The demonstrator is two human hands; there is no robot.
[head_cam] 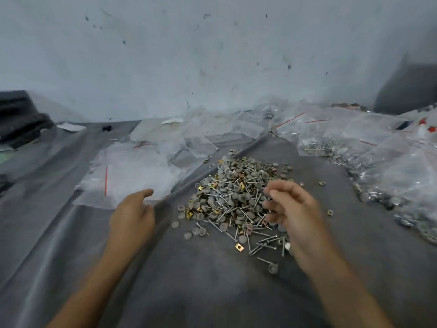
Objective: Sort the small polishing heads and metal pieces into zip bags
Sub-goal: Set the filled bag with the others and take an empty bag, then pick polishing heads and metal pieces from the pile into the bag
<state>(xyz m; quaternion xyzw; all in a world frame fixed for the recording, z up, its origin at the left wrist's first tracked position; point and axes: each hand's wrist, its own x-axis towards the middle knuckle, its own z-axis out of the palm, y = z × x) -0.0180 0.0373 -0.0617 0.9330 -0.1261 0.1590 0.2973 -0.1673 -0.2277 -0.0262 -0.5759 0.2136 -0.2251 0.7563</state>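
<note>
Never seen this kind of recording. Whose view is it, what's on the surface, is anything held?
No machine: a camera worn on a person's head looks down at their bare hands. A pile of grey polishing heads, pins and brass pieces lies on grey cloth. Left of it lie empty zip bags, right of it filled bags. The left hand, open, reaches toward the empty zip bags. The right hand curls over the pile; blur hides whether it pinches anything.
</note>
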